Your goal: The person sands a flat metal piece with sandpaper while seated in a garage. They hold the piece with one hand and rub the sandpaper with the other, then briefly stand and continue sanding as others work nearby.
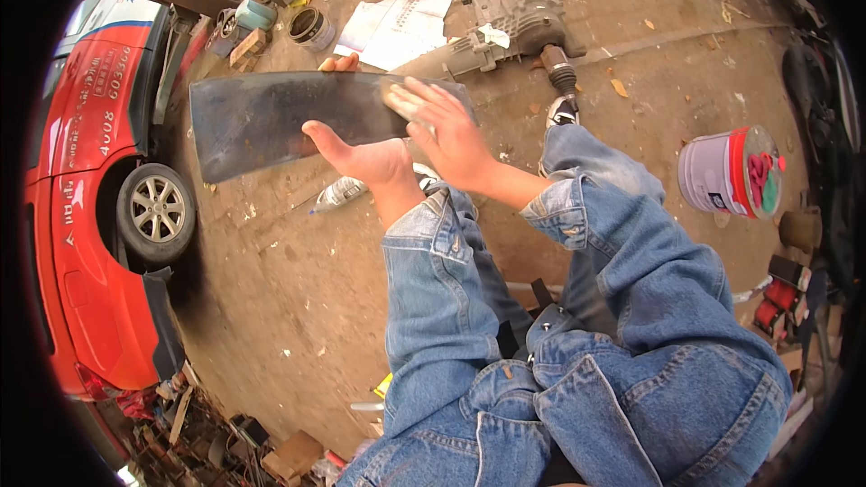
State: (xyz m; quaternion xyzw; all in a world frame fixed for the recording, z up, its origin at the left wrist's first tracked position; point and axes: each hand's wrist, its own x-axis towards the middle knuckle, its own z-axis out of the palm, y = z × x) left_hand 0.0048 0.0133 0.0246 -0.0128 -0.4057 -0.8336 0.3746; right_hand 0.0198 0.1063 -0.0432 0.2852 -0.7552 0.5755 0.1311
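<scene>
A long, dark, smooth panel [264, 115], maybe glass or plastic, is held up in front of me above the ground. My left hand [372, 159] supports it from underneath, with the thumb along the near side and fingertips curling over the far edge. Flat against the panel's right part lies my right hand [440, 125], its fingers stretched out and blurred. A pale yellowish patch shows at those fingertips; whether it is a thin pad or only blur is unclear. Below the panel, beside my shoe, a whitish tube with a blue tip [338, 194] rests on the ground.
A red car [95, 182] stands at the left. Beyond the panel are a gearbox-like drive unit with a shaft [517, 17], a paper sheet [399, 24] and an open can [311, 28]. A lidded bucket [710, 172] stands right; scrap [223, 446] lies lower left.
</scene>
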